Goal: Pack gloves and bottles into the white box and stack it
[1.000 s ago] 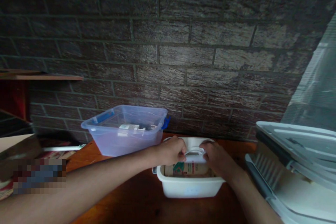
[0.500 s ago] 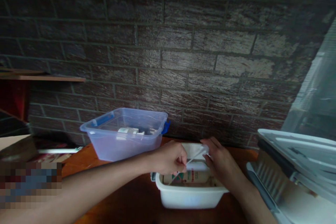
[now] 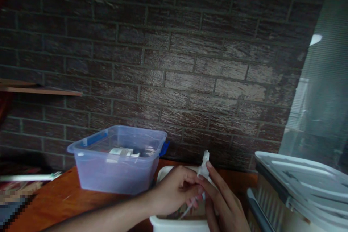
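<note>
My left hand [image 3: 176,190] and my right hand [image 3: 221,201] meet above a white tub [image 3: 163,175] at the bottom of the view. Together they pinch a small white crumpled piece [image 3: 203,163], a wrapper or strip, that sticks up between their fingertips. A thin white strand hangs from it down toward the tub. My left fingers are curled closed around its lower part. My right fingers lie straighter, pressed against its side. The tub's contents are mostly hidden by my hands.
A clear plastic bin [image 3: 119,159] with blue latches and small items inside stands on the wooden table [image 3: 54,199] to the left. A grey and white lidded box [image 3: 296,188] sits at the right. A dark brick wall [image 3: 174,61] rises close behind.
Both hands have lifted the white piece out of the tub and raised it. The view has tilted up, so the tub now sits at the bottom edge.
</note>
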Demonstrator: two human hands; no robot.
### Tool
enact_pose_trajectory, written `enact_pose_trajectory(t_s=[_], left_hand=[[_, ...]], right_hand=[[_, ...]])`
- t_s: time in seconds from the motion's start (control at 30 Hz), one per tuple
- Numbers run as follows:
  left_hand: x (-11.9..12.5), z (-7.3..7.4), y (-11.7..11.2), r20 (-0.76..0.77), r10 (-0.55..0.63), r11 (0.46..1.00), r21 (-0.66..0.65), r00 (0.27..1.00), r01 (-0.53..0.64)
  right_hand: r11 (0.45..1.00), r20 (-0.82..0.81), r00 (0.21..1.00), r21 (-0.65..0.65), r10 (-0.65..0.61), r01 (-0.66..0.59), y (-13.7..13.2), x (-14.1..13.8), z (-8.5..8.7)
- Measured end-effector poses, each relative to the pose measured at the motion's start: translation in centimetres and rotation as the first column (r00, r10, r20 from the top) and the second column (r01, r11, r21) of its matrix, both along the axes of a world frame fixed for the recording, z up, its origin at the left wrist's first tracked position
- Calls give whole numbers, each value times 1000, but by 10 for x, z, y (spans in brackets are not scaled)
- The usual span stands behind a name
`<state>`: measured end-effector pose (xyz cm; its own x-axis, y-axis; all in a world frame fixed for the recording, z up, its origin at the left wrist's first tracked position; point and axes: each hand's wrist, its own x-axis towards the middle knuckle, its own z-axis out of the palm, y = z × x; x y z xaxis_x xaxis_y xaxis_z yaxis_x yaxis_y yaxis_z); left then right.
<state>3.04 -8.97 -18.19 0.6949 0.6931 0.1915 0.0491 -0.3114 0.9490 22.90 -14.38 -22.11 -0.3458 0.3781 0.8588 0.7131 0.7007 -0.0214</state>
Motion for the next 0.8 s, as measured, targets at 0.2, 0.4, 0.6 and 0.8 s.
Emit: enact_pose_trajectory(t_s=[0.2,0.4,0.6,0.8], left_hand=[[15,17,-6,-116,241,935,296,964,-198],[31,46,-6,-130,333,781,594,934,-196],[25,49,7,-25,376,702,660,926,-267],[22,49,7,49,398,650,689,916,-319]], right_hand=[[965,-626,779,-174,44,-195,2,-7,11],[925,-809,581,-152,85,-347,11,-4,40],[862,-902,415,-115,117,-493,9,1,45],[742,-925,300,-29,235,-670,3,2,47]])
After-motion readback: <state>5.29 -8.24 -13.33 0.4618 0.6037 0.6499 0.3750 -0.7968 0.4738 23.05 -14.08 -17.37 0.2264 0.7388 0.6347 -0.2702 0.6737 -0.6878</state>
